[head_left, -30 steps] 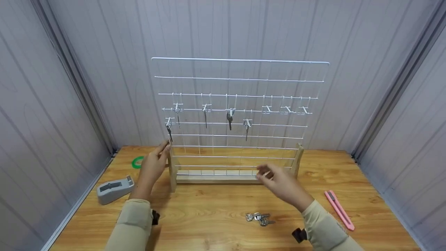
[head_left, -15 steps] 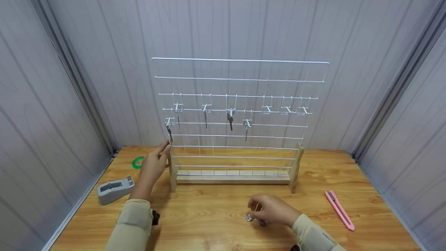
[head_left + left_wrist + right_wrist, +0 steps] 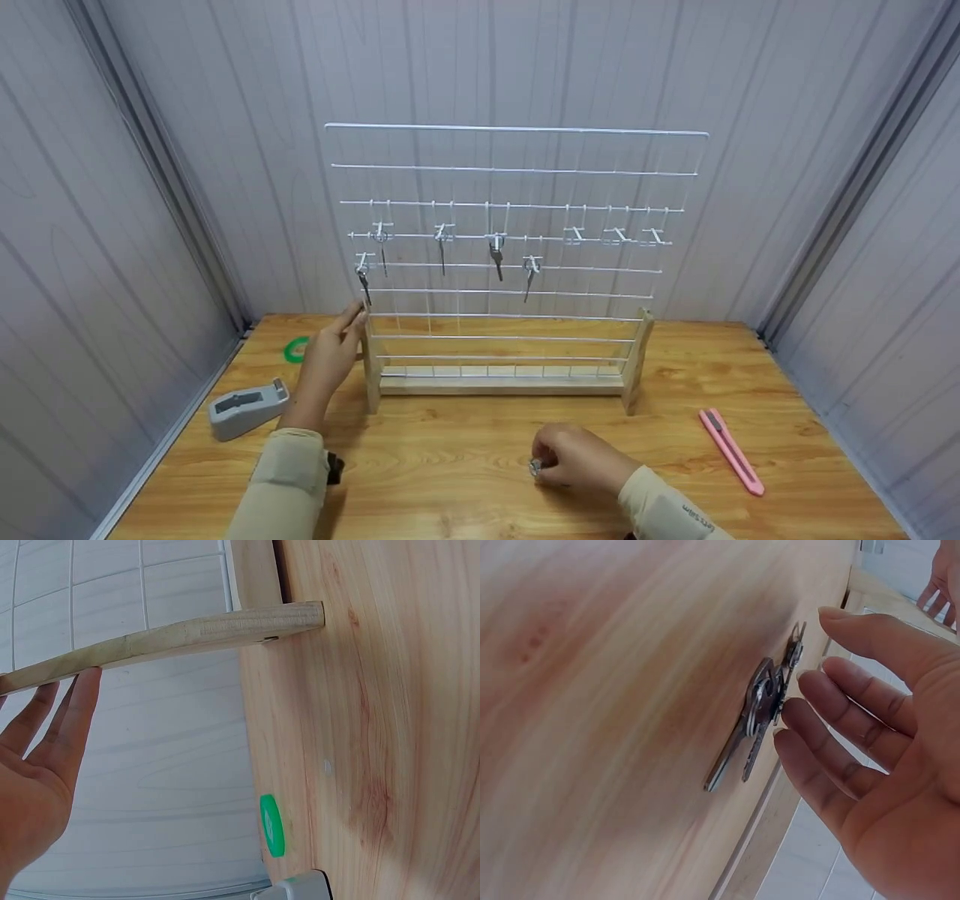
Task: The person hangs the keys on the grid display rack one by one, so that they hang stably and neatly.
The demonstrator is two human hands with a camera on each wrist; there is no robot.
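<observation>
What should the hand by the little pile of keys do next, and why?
Probably close the fingers on one key. The right hand hovers over the bunch of small silver metal keys lying on the wooden table, its fingers relaxed and gripping nothing yet. The white wire grid rack has three bare hooks on its right side, and the left hand rests against the rack's wooden post.

Two bare hands, left hand [image 3: 328, 361] and right hand [image 3: 574, 455], each emerging from a long beige fabric sleeve [image 3: 285, 480], a small black strapped device [image 3: 334, 468] at the left wrist, small dark lettering behind the right wrist.
</observation>
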